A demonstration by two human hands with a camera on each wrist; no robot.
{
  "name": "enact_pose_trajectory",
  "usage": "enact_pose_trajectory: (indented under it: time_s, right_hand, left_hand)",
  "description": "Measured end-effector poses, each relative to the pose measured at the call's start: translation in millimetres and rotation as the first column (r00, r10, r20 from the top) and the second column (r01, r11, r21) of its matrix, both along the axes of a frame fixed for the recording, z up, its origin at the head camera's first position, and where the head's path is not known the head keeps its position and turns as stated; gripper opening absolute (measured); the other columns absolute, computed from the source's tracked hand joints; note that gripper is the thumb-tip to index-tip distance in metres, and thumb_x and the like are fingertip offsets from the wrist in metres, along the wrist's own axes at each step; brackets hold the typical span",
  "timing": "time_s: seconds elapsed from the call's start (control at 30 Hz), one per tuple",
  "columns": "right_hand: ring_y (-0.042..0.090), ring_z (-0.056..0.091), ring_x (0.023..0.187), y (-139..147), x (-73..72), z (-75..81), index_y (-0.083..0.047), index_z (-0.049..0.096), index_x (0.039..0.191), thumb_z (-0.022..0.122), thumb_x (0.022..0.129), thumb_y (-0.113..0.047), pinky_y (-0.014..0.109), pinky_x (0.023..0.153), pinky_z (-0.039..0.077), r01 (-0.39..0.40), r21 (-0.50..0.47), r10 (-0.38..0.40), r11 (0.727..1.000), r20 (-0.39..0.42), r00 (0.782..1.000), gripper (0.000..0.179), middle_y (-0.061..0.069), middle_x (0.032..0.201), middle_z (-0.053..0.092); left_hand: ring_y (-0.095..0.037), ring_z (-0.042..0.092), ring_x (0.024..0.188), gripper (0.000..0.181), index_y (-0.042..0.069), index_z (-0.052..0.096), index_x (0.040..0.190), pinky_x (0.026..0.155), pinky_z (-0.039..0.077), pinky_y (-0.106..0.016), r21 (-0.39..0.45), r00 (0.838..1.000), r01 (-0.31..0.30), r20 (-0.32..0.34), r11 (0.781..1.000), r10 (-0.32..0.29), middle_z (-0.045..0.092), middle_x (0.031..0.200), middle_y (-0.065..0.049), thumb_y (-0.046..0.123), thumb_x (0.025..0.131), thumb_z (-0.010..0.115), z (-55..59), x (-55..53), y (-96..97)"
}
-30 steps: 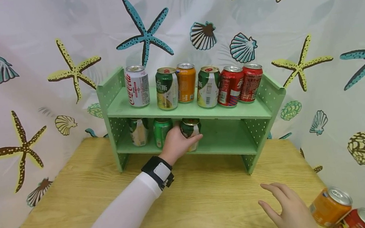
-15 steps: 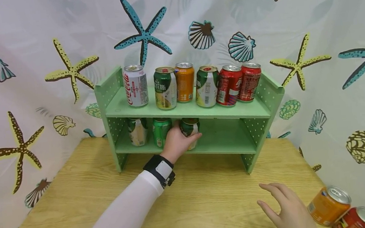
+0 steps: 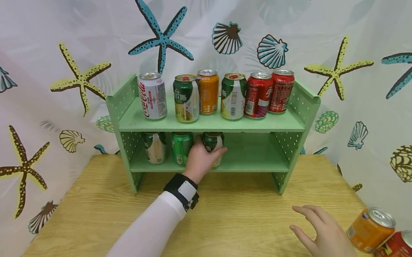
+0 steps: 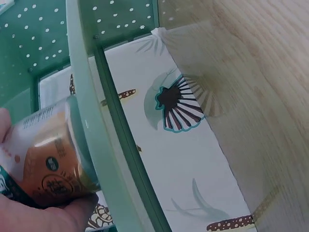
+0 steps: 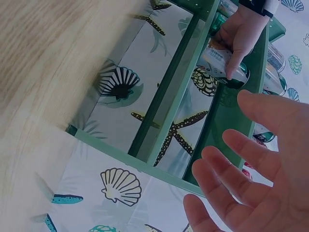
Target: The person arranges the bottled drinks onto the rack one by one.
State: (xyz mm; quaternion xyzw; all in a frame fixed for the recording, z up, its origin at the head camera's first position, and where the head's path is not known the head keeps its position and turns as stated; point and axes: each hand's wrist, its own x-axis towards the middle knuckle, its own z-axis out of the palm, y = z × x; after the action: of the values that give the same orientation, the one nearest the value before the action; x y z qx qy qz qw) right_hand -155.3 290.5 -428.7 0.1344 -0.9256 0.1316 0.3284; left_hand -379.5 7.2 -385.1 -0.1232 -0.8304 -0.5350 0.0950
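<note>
My left hand (image 3: pixel 200 160) grips a green and white soda can (image 3: pixel 212 142) upright on the lower level of a pale green two-level shelf (image 3: pixel 205 125). In the left wrist view the can's (image 4: pixel 50 159) lower part shows just behind the shelf's front edge, with fingers wrapped around its side. Directly left of that hand stands a bright green can (image 3: pixel 181 147), and farther left another green and white can (image 3: pixel 155 148). My right hand (image 3: pixel 326 235) hovers over the table with fingers spread and holds nothing. Beside it are an orange can (image 3: pixel 368 230) and a red can (image 3: pixel 401 246).
On the top level stand a white Coca-Cola can (image 3: pixel 152 98), two green and white cans, an orange can (image 3: pixel 209 93) and two red cans (image 3: pixel 259 96). The wooden table (image 3: pixel 233 221) meets a cloth (image 3: pixel 223 2) printed with starfish and shells at the back and sides.
My left wrist has edged slightly forward and right while the hand keeps its grip on the can, which sits a touch deeper on the lower level. My right hand holds its pose.
</note>
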Motion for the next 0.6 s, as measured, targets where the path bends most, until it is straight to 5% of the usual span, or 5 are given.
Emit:
enact_pose_trajectory:
  time_s: [0.6]
  right_hand:
    - [0.032, 0.069, 0.092, -1.3, 5.5, -1.6, -0.009, 0.072, 0.119, 0.094, 0.071, -0.015, 0.054, 0.076, 0.059, 0.033, -0.02, -0.032, 0.999, 0.053, 0.998, 0.053, 0.011, 0.107, 0.07]
  left_hand:
    - [-0.04, 0.066, 0.116, 0.079, -0.007, 0.034, 0.144, 0.101, 0.053, -0.052, 0.052, 0.996, -0.074, -0.041, 0.996, 0.076, 0.063, 0.117, -0.025, 0.033, 0.093, 0.079, -5.4, 5.0, 9.3]
